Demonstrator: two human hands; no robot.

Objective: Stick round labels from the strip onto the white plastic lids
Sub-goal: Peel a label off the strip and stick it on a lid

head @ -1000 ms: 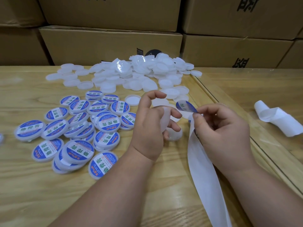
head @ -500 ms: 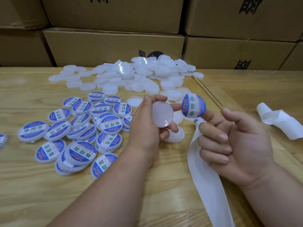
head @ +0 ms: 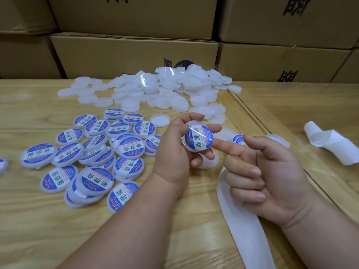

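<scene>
A white lid is gripped at its rim by the fingers of the left hand in the centre of the frame, with a blue round label already laid on its face. The right hand is held just right of it: its index fingertip touches the label's lower right edge, while the other fingers are curled round the white strip, which is trailed toward the lower right of the frame. If only that edge is pressed, air may be trapped or the label left off-centre, and a lifted rim could result. Too loose a hold could let the lid slip down to the desk. The next label, seen just behind the fingertip, could be creased by the curled fingers. Finished labelled lids are heaped at the left; bare lids are piled at the upper centre.
</scene>
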